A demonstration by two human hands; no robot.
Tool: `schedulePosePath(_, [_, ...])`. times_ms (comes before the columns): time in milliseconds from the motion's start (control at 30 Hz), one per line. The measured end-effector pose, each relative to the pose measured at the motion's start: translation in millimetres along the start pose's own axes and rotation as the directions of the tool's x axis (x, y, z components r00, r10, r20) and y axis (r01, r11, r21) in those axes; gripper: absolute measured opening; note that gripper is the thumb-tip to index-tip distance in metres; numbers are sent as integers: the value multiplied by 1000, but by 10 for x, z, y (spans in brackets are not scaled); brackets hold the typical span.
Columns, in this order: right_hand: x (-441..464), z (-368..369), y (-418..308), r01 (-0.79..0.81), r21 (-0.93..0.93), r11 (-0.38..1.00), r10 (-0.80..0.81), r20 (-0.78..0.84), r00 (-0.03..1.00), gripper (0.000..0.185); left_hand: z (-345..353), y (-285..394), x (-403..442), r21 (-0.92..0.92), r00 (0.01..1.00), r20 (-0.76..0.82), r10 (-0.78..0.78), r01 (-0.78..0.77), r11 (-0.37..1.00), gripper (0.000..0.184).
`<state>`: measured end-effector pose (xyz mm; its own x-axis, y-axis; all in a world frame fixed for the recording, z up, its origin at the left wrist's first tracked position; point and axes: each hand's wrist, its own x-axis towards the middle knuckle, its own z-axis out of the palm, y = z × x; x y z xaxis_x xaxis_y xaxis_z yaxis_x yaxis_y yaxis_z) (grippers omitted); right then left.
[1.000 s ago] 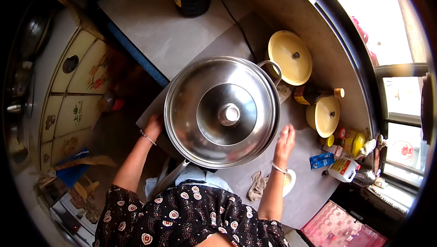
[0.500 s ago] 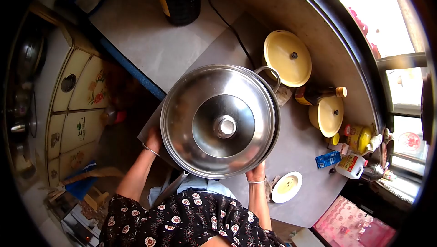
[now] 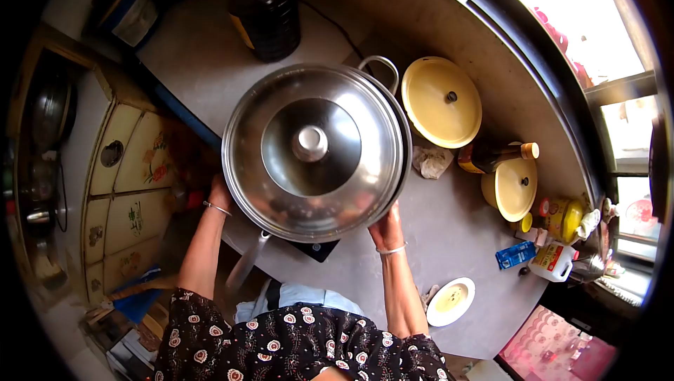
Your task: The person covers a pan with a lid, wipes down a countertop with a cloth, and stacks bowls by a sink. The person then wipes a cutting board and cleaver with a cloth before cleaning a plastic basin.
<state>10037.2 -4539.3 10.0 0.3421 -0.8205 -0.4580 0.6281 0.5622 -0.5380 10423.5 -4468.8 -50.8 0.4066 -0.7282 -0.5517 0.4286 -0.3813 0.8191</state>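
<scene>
The stainless-steel lidded pan [image 3: 317, 160] sits mid-view above the grey countertop [image 3: 351, 283]; its lid conceals the contents. At its six o'clock a black flat appliance [image 3: 319, 250] shows (most of it is covered), and contact between the two cannot be confirmed. Left hand [image 3: 220, 190] meets the pan at eight o'clock, right hand [image 3: 386, 225] between four and five; fingers of both are hidden, so whether either is clamped on the pan cannot be told. Containers: at eleven o'clock, a large dark jug [image 3: 267, 26], contents indistinct; beyond the right hand, toward half past four, a white bowl [image 3: 465, 285] holding something yellowish.
</scene>
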Motion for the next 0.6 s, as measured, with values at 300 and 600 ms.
schedulePosePath(300, [812, 384, -363, -84, -244, 966, 86, -2, 996, 71, 353, 547, 519, 196, 997, -51, 64, -53, 979, 35])
schedulePosePath(600, [1272, 336, -710, 42, -235, 971, -30, 57, 998, 64, 868, 727, 997, 387, 993, 48, 109, -119, 914, 37])
